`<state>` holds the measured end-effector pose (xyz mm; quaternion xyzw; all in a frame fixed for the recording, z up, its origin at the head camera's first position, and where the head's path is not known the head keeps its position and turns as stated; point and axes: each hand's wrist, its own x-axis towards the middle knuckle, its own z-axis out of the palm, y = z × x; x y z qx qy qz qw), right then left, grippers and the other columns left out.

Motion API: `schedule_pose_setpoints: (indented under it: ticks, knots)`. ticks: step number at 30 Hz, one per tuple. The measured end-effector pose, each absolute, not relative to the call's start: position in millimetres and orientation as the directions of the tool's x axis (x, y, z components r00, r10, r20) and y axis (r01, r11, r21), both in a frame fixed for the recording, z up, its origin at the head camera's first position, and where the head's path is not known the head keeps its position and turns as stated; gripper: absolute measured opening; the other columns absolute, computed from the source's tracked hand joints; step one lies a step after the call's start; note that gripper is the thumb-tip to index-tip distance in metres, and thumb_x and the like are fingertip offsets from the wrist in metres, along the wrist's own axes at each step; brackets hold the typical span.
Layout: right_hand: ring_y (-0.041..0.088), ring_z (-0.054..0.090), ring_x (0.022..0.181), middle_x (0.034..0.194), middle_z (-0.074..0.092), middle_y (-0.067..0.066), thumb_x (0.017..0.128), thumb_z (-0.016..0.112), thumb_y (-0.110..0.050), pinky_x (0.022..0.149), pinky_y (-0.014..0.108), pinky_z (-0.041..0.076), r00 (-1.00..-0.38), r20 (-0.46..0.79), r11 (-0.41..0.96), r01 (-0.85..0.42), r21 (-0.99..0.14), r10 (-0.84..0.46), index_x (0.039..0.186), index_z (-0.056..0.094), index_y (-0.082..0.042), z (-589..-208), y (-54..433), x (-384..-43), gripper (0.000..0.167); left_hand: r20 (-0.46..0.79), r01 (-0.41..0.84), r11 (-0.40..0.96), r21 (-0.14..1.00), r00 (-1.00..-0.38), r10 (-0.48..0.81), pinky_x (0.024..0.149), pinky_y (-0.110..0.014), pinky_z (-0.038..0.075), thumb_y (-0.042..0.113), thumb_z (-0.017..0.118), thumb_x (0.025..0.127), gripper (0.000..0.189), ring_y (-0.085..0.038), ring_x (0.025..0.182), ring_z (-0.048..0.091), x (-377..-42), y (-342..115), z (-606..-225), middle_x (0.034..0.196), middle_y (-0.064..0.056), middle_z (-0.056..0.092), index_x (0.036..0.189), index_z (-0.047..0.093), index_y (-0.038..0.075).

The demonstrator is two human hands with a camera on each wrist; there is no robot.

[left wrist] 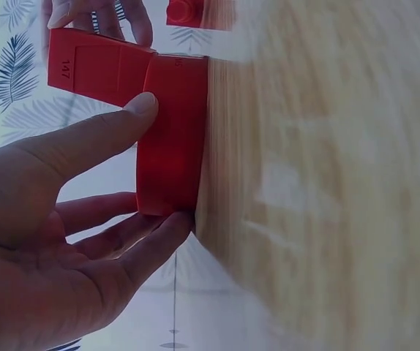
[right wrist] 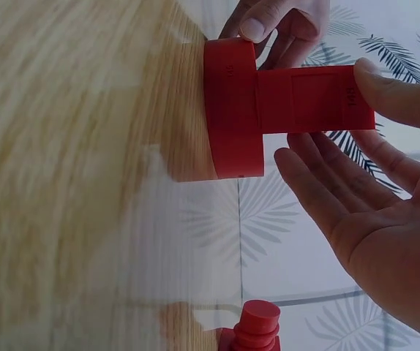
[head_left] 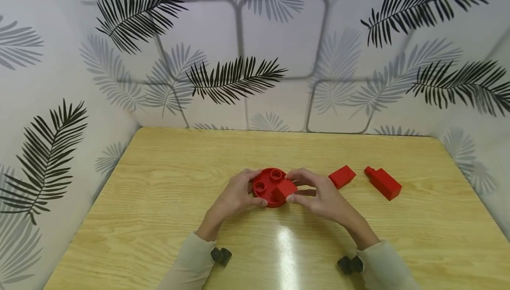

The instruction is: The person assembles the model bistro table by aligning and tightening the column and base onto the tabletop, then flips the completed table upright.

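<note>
A round red base (head_left: 266, 183) with ring-shaped sockets on top lies on the wooden table. My left hand (head_left: 239, 193) holds it from the left, thumb at the near rim and fingers round the far side. Out of the base stands a red rectangular block (head_left: 287, 187), tilted in the left wrist view, its lower end at the base's top. My right hand (head_left: 324, 195) pinches the block's upper end between thumb and fingers. Small numbers mark the block (right wrist: 309, 101) and the base wall (right wrist: 232, 121) in the right wrist view. The block's lower tip is hidden.
To the right of my right hand lie two more red blocks, one partly behind the fingers (head_left: 343, 176), the other with a ridged round peg (head_left: 385, 184). A leaf-patterned curtain (head_left: 279, 51) stands behind the table (head_left: 167, 166). Small black devices sit at both cuffs.
</note>
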<state>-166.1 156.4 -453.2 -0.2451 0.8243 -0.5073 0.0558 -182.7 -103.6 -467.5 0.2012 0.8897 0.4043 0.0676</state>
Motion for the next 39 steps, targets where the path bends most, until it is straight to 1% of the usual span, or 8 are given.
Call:
schedule_pose_setpoints:
  ticks: [13,19,26,28,31,33,36,39]
  knots:
    - [0.024,0.071,0.108,0.124,0.068,0.009,0.091,0.079,-0.014,0.091,0.039,0.06,-0.877,0.195,0.307,-0.35,-0.885,-0.439,0.143,0.057,-0.016,-451,185,-163,0.056,0.009,0.286,0.528,0.8,-0.885,0.466,0.108,-0.047,0.049,0.006,0.089,0.079,0.084,-0.036,0.127,0.055,-177,-100,-467,0.137,-0.022,0.056,0.149,0.045,-0.009]
    - [0.026,0.071,0.106,0.12,0.069,0.009,0.094,0.074,-0.005,0.087,0.028,0.06,-0.895,0.284,0.33,-0.398,-0.856,-0.343,0.143,0.057,-0.012,-444,210,-168,0.052,0.021,0.282,0.542,0.791,-0.899,0.438,0.107,-0.051,0.048,0.015,0.089,0.081,0.08,-0.038,0.133,0.049,-175,-100,-457,0.145,-0.018,0.05,0.149,0.05,0.002]
    - [0.002,0.064,0.106,0.119,0.07,0.014,0.092,0.076,-0.004,0.089,0.015,0.054,-0.905,0.351,0.484,-0.425,-0.765,-0.239,0.138,0.062,-0.006,-443,227,-174,0.049,0.177,0.38,0.452,0.807,-0.886,0.429,0.097,-0.051,0.056,0.014,0.089,0.082,0.06,-0.037,0.123,0.057,-166,-87,-446,0.135,-0.014,0.058,0.136,0.064,0.004]
    - [0.004,0.064,0.107,0.12,0.07,0.014,0.092,0.077,-0.004,0.091,0.013,0.052,-0.913,0.349,0.532,-0.408,-0.742,-0.213,0.137,0.063,-0.006,-444,233,-175,0.048,0.208,0.395,0.401,0.827,-0.876,0.434,0.092,-0.051,0.058,0.014,0.088,0.083,0.057,-0.038,0.116,0.06,-163,-80,-445,0.131,-0.014,0.062,0.133,0.065,0.003]
    - [0.018,0.064,0.111,0.124,0.069,0.016,0.092,0.077,-0.005,0.094,0.017,0.052,-0.924,0.333,0.581,-0.378,-0.72,-0.188,0.137,0.063,-0.005,-449,244,-178,0.047,0.221,0.383,0.369,0.847,-0.885,0.411,0.089,-0.05,0.059,0.015,0.088,0.083,0.053,-0.034,0.11,0.063,-159,-71,-448,0.127,-0.012,0.065,0.13,0.067,0.004]
    - [0.028,0.063,0.115,0.127,0.068,0.017,0.091,0.078,-0.005,0.097,0.03,0.054,-0.928,0.322,0.594,-0.368,-0.715,-0.186,0.136,0.063,-0.004,-452,251,-180,0.047,0.231,0.377,0.37,0.849,-0.895,0.382,0.087,-0.047,0.06,0.015,0.088,0.082,0.051,-0.029,0.108,0.064,-158,-66,-450,0.124,-0.009,0.066,0.128,0.069,0.006]
    - [0.035,0.06,0.12,0.13,0.065,0.02,0.09,0.079,-0.003,0.098,0.045,0.051,-0.928,0.311,0.61,-0.37,-0.701,-0.206,0.136,0.062,0.001,-458,260,-183,0.049,0.279,0.404,0.373,0.835,-0.896,0.346,0.085,-0.044,0.061,0.014,0.089,0.081,0.046,-0.025,0.105,0.065,-157,-61,-453,0.119,-0.007,0.069,0.123,0.072,0.005]
    - [0.04,0.058,0.123,0.133,0.062,0.024,0.087,0.08,0.0,0.098,0.05,0.048,-0.93,0.283,0.62,-0.368,-0.693,-0.236,0.135,0.06,0.005,-461,265,-186,0.052,0.327,0.449,0.378,0.81,-0.88,0.344,0.084,-0.042,0.061,0.013,0.088,0.081,0.043,-0.024,0.104,0.066,-157,-60,-453,0.117,-0.007,0.07,0.12,0.073,0.003]
